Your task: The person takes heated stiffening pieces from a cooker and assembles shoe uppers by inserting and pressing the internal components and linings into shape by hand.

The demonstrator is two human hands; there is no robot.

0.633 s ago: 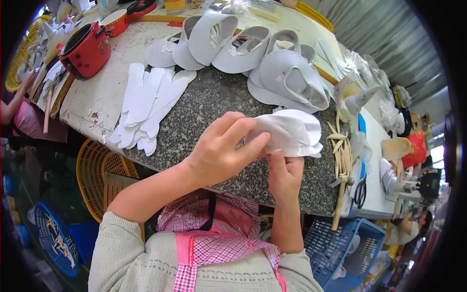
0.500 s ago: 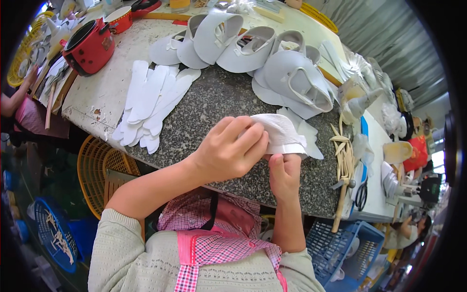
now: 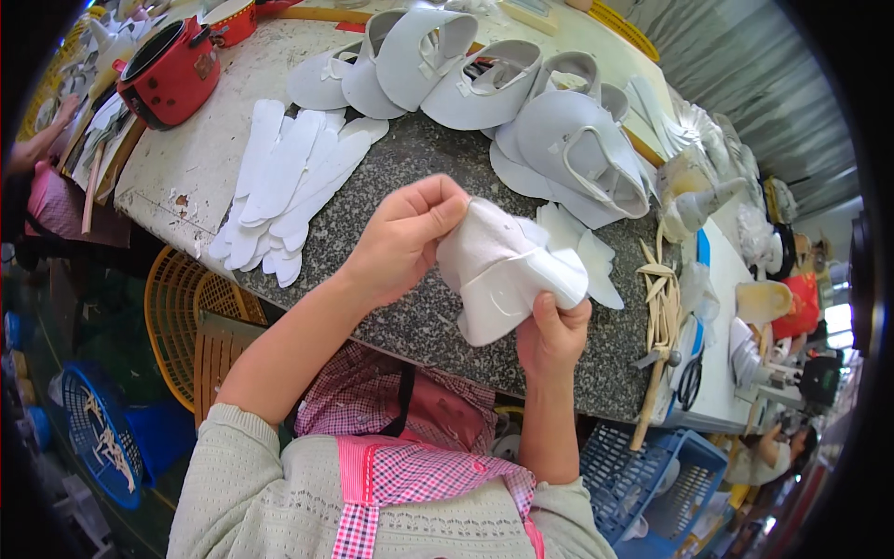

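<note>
Both hands hold a white shoe upper [image 3: 503,270] over the speckled dark stone slab, its smooth shiny side and matte fabric lining both showing. My left hand [image 3: 400,238] pinches its upper left edge between thumb and fingers. At the lower right edge, my right hand [image 3: 554,340] grips with the thumb on top and the fingers underneath. Just behind the held piece lie flat white cut pieces [image 3: 596,265], partly covered by it. Several pale grey shoe uppers [image 3: 484,88] stand in an arc along the far side of the slab.
White sole-shaped pieces [image 3: 270,196] lie fanned out at the left. Beyond them stands a red pot [image 3: 169,74]. Pale strips [image 3: 657,298] hang by a wooden-handled tool [image 3: 650,405] at the right, near black scissors [image 3: 689,377]. Blue crates [image 3: 652,484] and an orange basket [image 3: 172,326] sit below the table.
The upper has been turned and opened out, so its shiny side shows. My left hand has moved up and left to its edge; my right hand has shifted slightly right and down.
</note>
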